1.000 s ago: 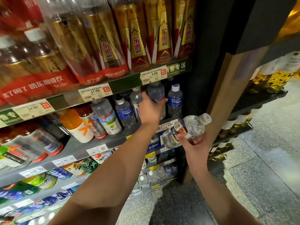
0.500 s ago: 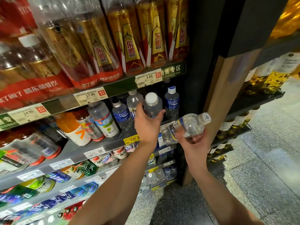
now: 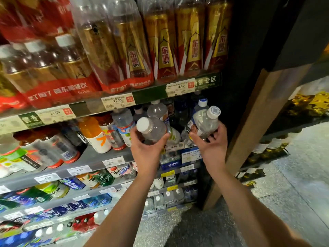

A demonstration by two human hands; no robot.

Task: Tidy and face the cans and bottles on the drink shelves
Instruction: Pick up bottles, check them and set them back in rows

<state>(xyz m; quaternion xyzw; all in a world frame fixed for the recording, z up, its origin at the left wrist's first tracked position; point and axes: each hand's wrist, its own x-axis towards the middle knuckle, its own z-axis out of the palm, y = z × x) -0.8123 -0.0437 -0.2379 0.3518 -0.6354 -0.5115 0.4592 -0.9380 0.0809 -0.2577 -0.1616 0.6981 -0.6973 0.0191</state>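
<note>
Two clear bottles are held in front of the second shelf (image 3: 99, 157), one in each hand; the left hand (image 3: 146, 150) has its grip curled round a cloudy bottle (image 3: 153, 130) with a white cap, which tilts so the cap points toward ten o'clock; the right hand (image 3: 211, 147) grasps a crumpled clear bottle (image 3: 204, 124) from below, fingers wrapped round its labelled lower half, the grey-white cap leaning toward one o'clock; the two bottles are near each other but apart; behind them, at twelve o'clock, a blue-capped bottle (image 3: 202, 104) stands upright at the back of the shelf; at nine o'clock from the left hand an orange bottle (image 3: 94, 134) and a clear bottle with a blue-and-red label (image 3: 123, 127) lean on the same shelf; above, shrink-wrapped packs of gold bottles (image 3: 160, 41) sit over the price tags (image 3: 117, 102).
</note>
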